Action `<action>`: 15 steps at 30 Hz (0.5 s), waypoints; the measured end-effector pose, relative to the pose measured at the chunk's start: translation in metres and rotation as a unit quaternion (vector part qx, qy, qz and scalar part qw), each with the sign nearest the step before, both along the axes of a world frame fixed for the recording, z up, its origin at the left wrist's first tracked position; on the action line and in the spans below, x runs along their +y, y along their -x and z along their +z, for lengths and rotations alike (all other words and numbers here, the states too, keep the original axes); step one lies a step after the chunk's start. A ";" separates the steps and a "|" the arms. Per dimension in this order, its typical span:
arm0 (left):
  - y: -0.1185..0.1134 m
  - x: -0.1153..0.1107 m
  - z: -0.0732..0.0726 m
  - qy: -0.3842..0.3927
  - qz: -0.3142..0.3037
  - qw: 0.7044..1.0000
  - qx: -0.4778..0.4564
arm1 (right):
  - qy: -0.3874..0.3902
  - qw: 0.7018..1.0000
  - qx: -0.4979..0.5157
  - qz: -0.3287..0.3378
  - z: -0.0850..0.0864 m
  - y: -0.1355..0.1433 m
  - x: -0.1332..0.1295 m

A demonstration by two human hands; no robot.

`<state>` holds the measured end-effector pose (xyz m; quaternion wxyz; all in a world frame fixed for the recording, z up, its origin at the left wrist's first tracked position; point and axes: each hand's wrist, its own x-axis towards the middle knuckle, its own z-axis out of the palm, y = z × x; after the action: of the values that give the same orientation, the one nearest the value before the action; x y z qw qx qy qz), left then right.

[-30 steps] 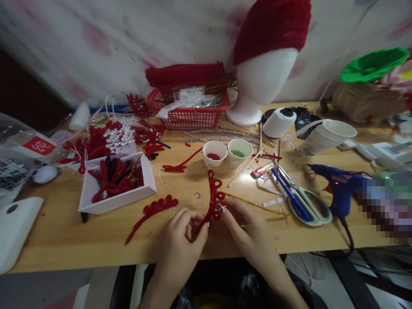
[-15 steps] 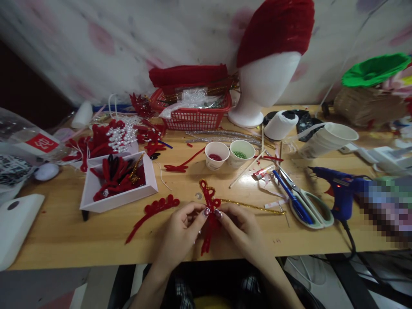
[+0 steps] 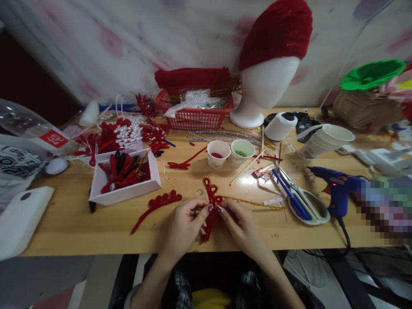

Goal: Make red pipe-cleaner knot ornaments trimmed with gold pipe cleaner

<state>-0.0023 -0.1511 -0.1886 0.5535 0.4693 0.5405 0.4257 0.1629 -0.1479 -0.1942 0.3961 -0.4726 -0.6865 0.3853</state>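
Note:
Near the table's front edge, my left hand and my right hand pinch a looped red pipe cleaner piece between thumbs and fingertips. Gold tinsel edges its upper loops, and red ends hang down below my fingers. A gold tinsel stem reaches out to the right from behind my right hand. Left of my hands lies a second red pipe cleaner piece, with a row of rounded loops and a long tail. My fingers partly hide the middle of the held piece.
Beyond my hands stand two paper cups of beads, red and green. Scissors, a blue pen and a blue glue gun lie right. A white box sits left; a red basket and foam head stand behind.
The camera view has shifted slightly. Both hands keep their pinch on the red piece, with only a small shift of the fingers.

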 end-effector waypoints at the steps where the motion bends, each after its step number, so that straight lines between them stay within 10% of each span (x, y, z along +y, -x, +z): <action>1: 0.000 0.000 0.000 -0.006 0.001 1.000 0.002 | -0.004 1.000 -0.003 0.001 0.000 0.000 -0.001; 15: -0.002 -0.008 -0.005 -0.131 0.055 0.989 0.033 | 0.002 1.000 0.021 0.015 -0.006 -0.002 -0.004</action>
<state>-0.0007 -0.1596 -0.1939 0.4450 0.5207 0.5234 0.5069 0.1651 -0.1518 -0.2007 0.4040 -0.4548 -0.6844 0.4020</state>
